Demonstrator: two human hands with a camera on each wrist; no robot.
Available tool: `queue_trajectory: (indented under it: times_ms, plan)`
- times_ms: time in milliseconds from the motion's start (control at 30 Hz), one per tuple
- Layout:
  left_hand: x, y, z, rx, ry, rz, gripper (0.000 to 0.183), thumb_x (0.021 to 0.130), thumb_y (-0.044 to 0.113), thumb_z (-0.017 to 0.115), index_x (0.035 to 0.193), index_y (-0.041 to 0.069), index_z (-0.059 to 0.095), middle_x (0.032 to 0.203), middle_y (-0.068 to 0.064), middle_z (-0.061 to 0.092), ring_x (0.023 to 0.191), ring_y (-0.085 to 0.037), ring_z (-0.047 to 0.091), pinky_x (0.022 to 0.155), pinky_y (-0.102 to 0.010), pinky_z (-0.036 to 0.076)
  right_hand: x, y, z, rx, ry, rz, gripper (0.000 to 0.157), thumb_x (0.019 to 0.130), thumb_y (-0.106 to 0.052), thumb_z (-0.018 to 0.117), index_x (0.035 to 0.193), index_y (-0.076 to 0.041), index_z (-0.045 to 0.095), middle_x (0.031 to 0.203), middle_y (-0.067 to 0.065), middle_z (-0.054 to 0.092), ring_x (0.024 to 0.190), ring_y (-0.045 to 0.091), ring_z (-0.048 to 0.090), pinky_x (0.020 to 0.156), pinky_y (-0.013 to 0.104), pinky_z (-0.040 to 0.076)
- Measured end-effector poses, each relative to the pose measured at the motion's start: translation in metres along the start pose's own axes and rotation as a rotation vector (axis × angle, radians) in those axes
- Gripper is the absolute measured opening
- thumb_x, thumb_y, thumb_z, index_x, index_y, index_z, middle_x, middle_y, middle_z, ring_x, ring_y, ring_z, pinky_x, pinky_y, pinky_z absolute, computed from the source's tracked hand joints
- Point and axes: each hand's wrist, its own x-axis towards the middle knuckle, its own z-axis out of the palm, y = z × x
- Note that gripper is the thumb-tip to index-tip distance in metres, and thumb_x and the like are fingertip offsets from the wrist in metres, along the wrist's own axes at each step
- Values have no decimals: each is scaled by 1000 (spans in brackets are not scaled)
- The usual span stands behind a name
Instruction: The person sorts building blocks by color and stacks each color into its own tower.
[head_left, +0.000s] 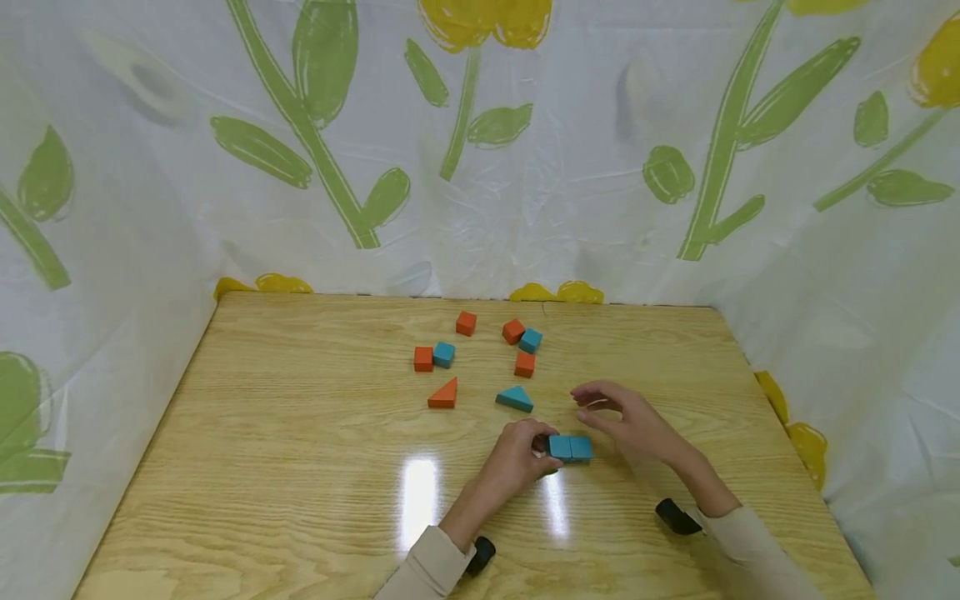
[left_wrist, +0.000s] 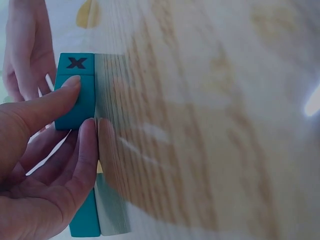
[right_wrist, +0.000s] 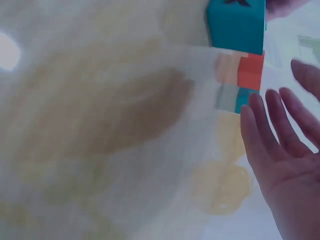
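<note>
Two blue cubes [head_left: 581, 449] stand side by side, faces together, on the wooden table. My left hand [head_left: 516, 457] pinches the left one of the pair [left_wrist: 86, 111] between thumb and fingers. A dark X marks the end of the other cube [left_wrist: 76, 63] in the left wrist view. To the right of the pair, my right hand [head_left: 628, 419] is apart from it, fingers loosely bent and holding nothing. The right wrist view shows this hand [right_wrist: 287, 145] below the blue cube [right_wrist: 236, 27]. Just beyond the left hand lies a blue triangular block [head_left: 515, 399].
An orange triangular block [head_left: 442, 394] lies farther left. Behind are several loose cubes, among them an orange cube [head_left: 466, 323], a blue cube [head_left: 444, 355] and another blue cube [head_left: 531, 340]. A flowered white cloth [head_left: 570, 208] walls the table's back and sides.
</note>
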Motion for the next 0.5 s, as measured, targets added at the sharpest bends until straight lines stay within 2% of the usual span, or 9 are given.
queue_trajectory:
  times_ms: [267,500]
  plan:
    - [0,-2,-1,-14,4,4,32,85,2,83,114,-4,73,102,-12,71,87,-16,67,75,-19,54,33,0,-6,-57,82,-69,31,97,4,68,126,9,61,121,26,65,108,39,67,91,50,58]
    - [0,-2,0,-19,5,7,30,85,1,84,112,-4,73,101,-10,71,86,-15,66,74,-18,53,54,1,-8,-62,81,-29,32,99,-2,68,129,6,61,124,25,65,112,37,66,94,49,56]
